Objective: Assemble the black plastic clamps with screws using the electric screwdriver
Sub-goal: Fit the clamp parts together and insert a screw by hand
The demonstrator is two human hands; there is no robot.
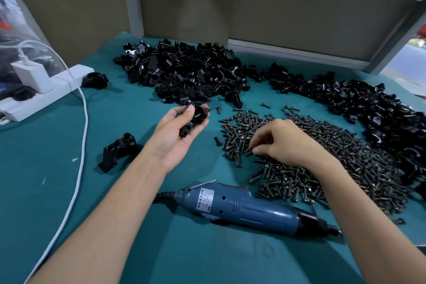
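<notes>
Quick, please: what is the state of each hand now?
Left hand: holds a black clamp.
Right hand: curled over the screw pile; grip cannot be told.

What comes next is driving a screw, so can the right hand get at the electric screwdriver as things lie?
Probably yes. The right hand picks in the screw pile, and the electric screwdriver lies uncovered on the teal mat, nearer the person, beside that forearm.

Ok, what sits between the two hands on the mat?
Head view: one stray screw and the screw pile's left fringe, on teal mat, between the left hand gripping a clamp and the right hand.
</notes>
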